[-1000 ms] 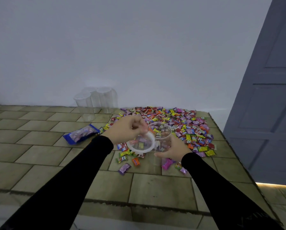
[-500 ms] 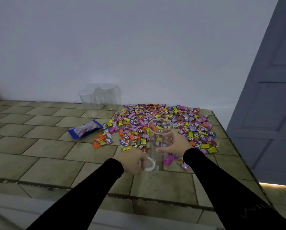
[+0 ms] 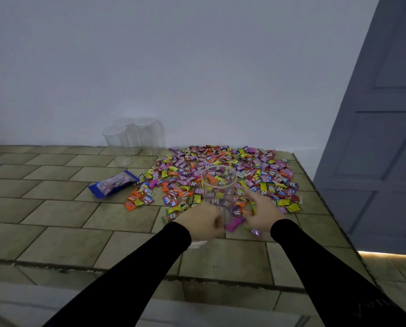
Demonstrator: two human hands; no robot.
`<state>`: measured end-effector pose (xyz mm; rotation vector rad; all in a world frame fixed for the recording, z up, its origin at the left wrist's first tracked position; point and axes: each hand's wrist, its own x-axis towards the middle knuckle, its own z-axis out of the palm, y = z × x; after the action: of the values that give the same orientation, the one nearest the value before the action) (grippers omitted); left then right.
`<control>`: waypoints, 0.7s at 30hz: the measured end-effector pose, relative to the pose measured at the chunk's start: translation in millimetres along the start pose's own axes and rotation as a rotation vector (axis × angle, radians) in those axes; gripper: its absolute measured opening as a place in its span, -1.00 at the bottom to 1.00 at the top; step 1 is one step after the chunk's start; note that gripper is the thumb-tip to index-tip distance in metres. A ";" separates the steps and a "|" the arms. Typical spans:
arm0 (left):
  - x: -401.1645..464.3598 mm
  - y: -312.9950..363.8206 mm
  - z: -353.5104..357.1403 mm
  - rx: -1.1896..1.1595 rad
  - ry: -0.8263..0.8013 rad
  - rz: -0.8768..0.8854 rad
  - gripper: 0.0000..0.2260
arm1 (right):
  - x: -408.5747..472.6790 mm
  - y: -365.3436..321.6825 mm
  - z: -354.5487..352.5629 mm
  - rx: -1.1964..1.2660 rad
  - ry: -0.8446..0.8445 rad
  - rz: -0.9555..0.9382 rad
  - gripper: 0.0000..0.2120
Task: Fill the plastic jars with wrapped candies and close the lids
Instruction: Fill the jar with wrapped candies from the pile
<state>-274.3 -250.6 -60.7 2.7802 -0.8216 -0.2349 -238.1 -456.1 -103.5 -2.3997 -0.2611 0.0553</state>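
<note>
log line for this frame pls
phase: jar open, lid off | left hand: at jar base | right hand: on candies

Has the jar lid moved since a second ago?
Yes. The lid left the jar mouth and now lies on the tiled counter, under the left hand.

Both hands flank an open jar (image 3: 219, 188) — candies (image 3: 232, 168) behind.

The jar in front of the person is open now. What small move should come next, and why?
Probably the right hand, open beside the candies, should gather a few and drop them into the jar. The jar stands upright with no lid on and looks empty, while the left hand is at its base.
</note>
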 end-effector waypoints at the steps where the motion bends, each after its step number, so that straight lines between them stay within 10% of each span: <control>1: 5.1 8.6 3.4 -0.019 0.034 0.030 -0.83 | -2.9 6.9 -2.5 -0.036 0.051 -0.017 -0.38; 7: 45.3 54.0 48.3 -0.036 0.197 0.054 -0.78 | -10.7 42.0 -9.6 -0.278 0.257 0.055 -0.73; 21: 96.4 67.0 100.2 -0.010 0.157 -0.233 -0.07 | -5.9 87.6 -15.3 -0.445 0.293 0.214 -0.59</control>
<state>-250.6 -376.0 -147.4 2.8382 -0.4582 -0.0576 -227.0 -531.0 -150.6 -2.8244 0.1377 -0.2824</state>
